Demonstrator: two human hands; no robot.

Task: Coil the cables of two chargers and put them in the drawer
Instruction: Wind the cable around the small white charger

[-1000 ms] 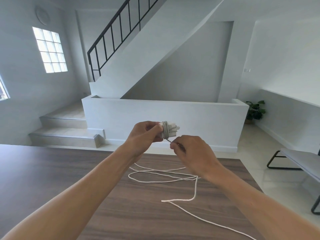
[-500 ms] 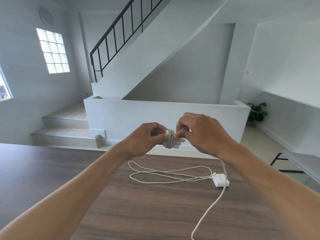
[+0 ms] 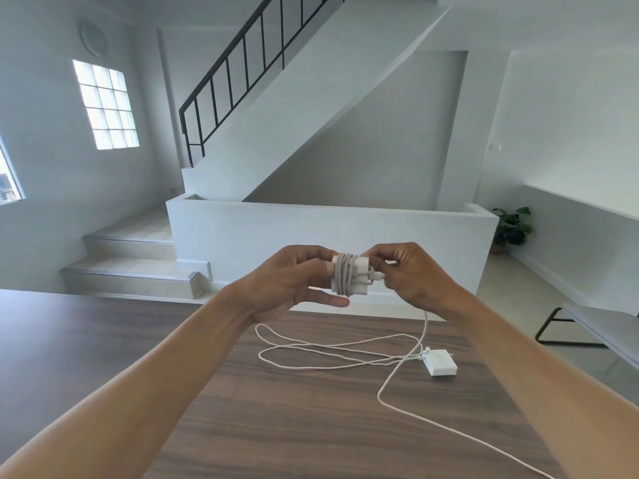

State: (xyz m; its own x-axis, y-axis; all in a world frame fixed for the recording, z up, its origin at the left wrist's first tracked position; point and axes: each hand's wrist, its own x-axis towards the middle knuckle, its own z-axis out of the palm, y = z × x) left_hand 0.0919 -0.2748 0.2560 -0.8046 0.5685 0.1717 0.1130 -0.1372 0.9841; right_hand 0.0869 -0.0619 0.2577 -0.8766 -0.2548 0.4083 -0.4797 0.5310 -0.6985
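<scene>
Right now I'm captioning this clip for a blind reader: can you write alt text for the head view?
Two bare hands hold a white charger, cable partly wrapped around it, over a wooden table: the left hand grips the charger, the right hand pinches the cable. A second charger lies on the table with its loose cable.

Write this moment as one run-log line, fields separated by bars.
phase: coiling | left hand: holds wrapped charger | right hand: pinches its cable | second charger: uncoiled, on table

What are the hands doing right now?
Left hand: grips the charger, cable wound round it.
Right hand: pinches that cable's loose part beside the charger.
</scene>
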